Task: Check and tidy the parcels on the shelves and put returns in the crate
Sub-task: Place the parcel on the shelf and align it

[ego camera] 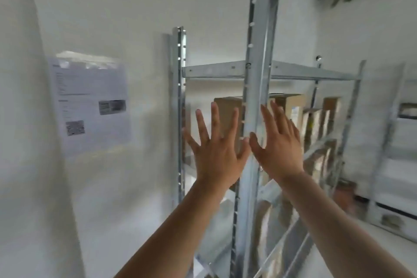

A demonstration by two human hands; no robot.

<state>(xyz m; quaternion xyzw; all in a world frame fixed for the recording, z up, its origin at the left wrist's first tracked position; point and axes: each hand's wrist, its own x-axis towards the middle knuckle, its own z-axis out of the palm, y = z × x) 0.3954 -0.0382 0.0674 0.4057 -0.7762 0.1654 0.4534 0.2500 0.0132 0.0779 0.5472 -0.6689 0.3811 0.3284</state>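
Both my hands are raised in the centre of the frame, fingers spread and straight, holding nothing. My left hand (216, 146) is just left of the near upright post of the galvanised grey metal shelving unit (259, 74); my right hand (278, 142) is just right of it. Whether either touches the post I cannot tell. Behind my hands, on a shelf at middle height, stand brown cardboard parcels (228, 110), upright in a row running toward the right of the frame, blurred. A white printed sheet (90, 101) hangs on the wall at centre left. No crate is visible. I judge checking is only beginning; next I must reach past the post and take one parcel.
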